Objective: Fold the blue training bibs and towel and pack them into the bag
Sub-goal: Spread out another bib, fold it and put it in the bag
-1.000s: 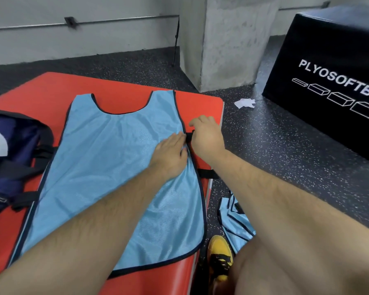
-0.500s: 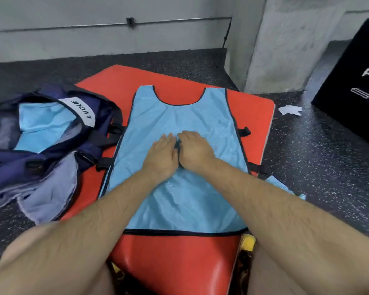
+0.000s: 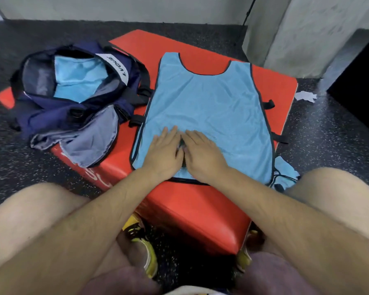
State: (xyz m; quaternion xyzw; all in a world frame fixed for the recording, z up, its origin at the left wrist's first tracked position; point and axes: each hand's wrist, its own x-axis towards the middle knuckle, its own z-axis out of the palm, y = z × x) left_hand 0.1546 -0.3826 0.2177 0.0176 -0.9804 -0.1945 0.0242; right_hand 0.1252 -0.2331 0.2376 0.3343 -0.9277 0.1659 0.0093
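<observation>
A light blue training bib (image 3: 209,107) with dark trim lies spread flat on a red padded mat (image 3: 200,209), neck opening away from me. My left hand (image 3: 164,152) and my right hand (image 3: 202,154) rest flat side by side on the bib's lower middle, fingers straight. To the left stands an open navy bag (image 3: 77,96) with folded light blue fabric (image 3: 77,77) inside. Another blue bib (image 3: 285,173) lies crumpled on the floor at the mat's right edge, partly hidden by my knee.
A concrete pillar (image 3: 296,28) rises behind the mat on the right, and a black box (image 3: 360,86) stands at the far right. A white scrap (image 3: 306,96) lies on the dark speckled floor. My knees and yellow shoes (image 3: 145,248) are at the mat's near edge.
My hands slid from the bib's right edge to its middle, then down toward its lower hem, staying flat. The view swung left and down, so the open bag is now in full sight.
</observation>
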